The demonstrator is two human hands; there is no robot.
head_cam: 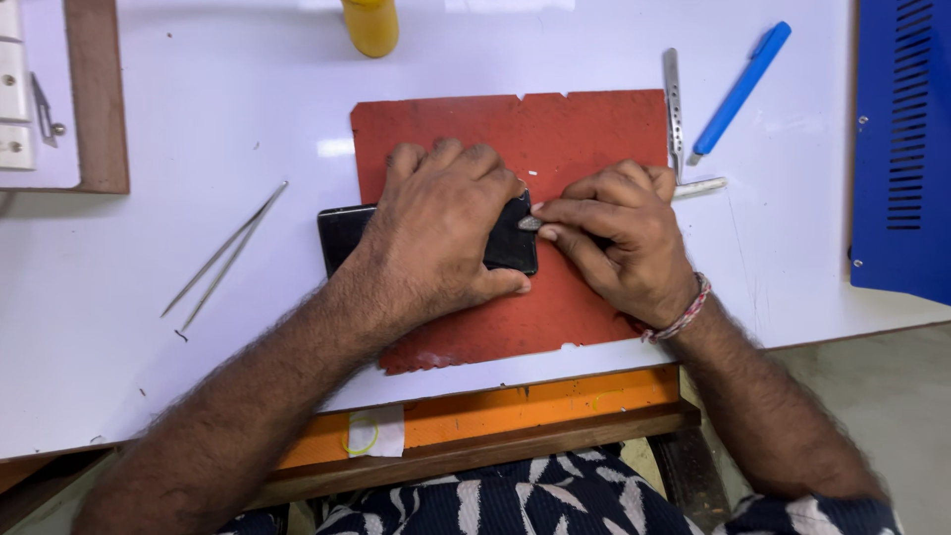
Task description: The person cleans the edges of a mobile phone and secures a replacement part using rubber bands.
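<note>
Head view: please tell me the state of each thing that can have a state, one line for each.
left hand: pressed flat on the phone
right hand: pinching a thin metal tool at the phone's edge
black phone: lying flat on the red mat
red mat: flat, edges chipped
tweezers: lying loose on the table
blue pen: lying untouched

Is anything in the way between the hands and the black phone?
Nothing visible is. The left hand lies flat on the black phone, pressing it onto the red mat. The right hand pinches a small metal tool whose tip meets the phone's right edge.
</note>
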